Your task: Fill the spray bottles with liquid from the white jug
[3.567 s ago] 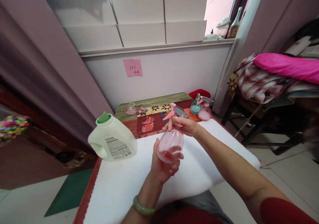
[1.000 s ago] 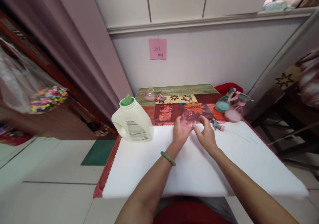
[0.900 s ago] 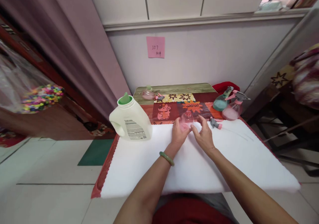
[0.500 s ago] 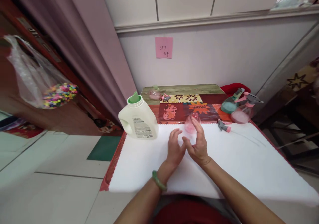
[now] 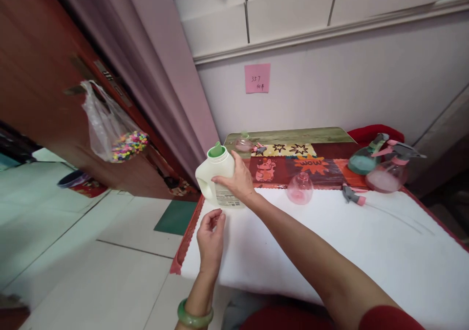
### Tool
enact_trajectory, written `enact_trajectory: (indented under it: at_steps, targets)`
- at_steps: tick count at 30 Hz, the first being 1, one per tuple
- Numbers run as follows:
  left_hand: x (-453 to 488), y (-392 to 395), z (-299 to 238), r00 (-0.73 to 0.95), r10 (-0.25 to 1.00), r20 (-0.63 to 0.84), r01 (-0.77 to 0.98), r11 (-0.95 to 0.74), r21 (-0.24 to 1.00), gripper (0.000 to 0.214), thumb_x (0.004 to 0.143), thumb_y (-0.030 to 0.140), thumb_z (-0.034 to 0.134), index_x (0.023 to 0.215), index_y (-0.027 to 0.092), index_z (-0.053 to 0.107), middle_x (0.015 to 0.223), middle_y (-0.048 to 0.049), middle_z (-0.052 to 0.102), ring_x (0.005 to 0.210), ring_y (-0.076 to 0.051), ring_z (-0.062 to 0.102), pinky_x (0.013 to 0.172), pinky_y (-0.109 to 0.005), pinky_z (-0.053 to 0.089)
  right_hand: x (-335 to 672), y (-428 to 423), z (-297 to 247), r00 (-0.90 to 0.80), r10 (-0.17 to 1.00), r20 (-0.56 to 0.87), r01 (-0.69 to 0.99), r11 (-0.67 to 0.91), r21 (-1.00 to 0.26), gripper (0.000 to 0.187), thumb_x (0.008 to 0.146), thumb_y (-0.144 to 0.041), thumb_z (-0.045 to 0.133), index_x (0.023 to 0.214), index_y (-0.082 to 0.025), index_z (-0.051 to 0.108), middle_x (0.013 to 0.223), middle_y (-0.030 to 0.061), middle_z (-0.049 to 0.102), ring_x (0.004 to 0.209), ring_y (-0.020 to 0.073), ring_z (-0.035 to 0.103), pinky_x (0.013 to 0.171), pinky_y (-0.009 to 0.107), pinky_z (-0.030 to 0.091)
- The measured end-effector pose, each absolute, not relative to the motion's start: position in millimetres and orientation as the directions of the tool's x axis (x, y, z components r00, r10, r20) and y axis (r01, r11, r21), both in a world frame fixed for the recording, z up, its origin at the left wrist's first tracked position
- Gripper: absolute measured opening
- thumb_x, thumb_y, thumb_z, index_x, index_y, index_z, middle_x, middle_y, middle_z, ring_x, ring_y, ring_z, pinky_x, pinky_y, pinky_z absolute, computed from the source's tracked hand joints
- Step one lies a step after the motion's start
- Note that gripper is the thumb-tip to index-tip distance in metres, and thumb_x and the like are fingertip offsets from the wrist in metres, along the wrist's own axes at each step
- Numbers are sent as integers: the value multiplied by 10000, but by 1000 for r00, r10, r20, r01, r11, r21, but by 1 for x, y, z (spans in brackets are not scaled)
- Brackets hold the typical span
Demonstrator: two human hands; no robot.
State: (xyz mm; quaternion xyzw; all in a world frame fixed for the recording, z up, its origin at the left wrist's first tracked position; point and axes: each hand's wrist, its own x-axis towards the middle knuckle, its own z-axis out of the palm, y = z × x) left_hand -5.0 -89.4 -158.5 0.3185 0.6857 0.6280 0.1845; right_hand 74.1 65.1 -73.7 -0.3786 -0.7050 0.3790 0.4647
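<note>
You're apparently securing the jug (image 5: 216, 167), right hand (image 5: 239, 178) clasping its side, left hand (image 5: 211, 234) hanging half-curled, looking empty; next move's probably needing a grip on the handle (image 5: 200, 180).

Pale milky jug (image 5: 218, 167), left of centre in frame, upright on desk (image 5: 395, 247); moulded handle at left, printed label, green spout (image 5: 217, 149) in uncapped mouth. Clear pink bottle (image 5: 300, 189), right of centre, upright, round-bellied, mouth open. Grey-and-pink spray head (image 5: 352, 195), at right, lying down, thin tube (image 5: 394, 216) slanting toward lower right.
</note>
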Motion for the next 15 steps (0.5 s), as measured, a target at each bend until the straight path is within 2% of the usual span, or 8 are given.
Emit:
enact_trajectory:
  at_steps: [3, 5, 7, 9, 12, 15]
  targets:
    - [-5, -88, -160, -751, 649, 121, 164, 6, 986, 378, 695, 441, 817, 961, 191, 717, 1045, -103, 703, 1032, -275, 629, 1022, -466, 431, 78, 68, -76, -291, 887, 358, 167, 415, -894, 829, 583, -483, 906, 1298, -263, 549, 1269, 71, 677, 1184, 310, 630, 1022, 484, 481]
    - [-4, -86, -162, -779, 619, 101, 122, -8, 993, 406, 677, 400, 847, 1005, 210, 703, 1138, -99, 676, 1144, -283, 588, 1089, -475, 373, 89, 69, -79, -279, 897, 344, 131, 390, -911, 790, 560, -475, 916, 1241, -270, 574, 1197, 51, 705, 1116, 301, 653, 977, 477, 505]
    - [-4, -84, -164, -806, 589, 64, 51, -40, 998, 478, 670, 372, 867, 1077, 229, 662, 1238, -95, 632, 1227, -276, 549, 1116, -469, 349, 104, 68, -84, -259, 910, 323, 50, 347, -937, 789, 547, -462, 923, 1226, -262, 574, 1165, 49, 717, 1086, 292, 660, 960, 472, 518]
    - [-6, -79, -166, -819, 573, 7, -50, -84, 995, 537, 668, 366, 880, 1120, 241, 618, 1291, -91, 596, 1263, -256, 535, 1118, -446, 358, 119, 67, -90, -263, 918, 297, -102, 280, -955, 805, 546, -436, 928, 1235, -250, 557, 1166, 56, 720, 1069, 276, 670, 954, 457, 534]
    - [-13, -68, -168, -801, 584, -132, -254, -133, 958, 498, 726, 476, 830, 1094, 230, 601, 1234, -98, 608, 1220, -244, 575, 1083, -439, 407, 142, 65, -101, -277, 922, 272, -347, 168, -923, 848, 536, -365, 942, 1265, -235, 528, 1219, 79, 711, 1078, 253, 679, 952, 420, 556]
    - [-22, -49, -169, -744, 611, -269, -454, -168, 875, 518, 825, 680, 630, 1021, 201, 617, 1141, -125, 629, 1141, -251, 618, 1013, -436, 473, 163, 63, -113, -237, 944, 229, -437, 106, -893, 895, 505, -312, 960, 1286, -220, 532, 1239, 101, 711, 1087, 261, 684, 958, 432, 565]
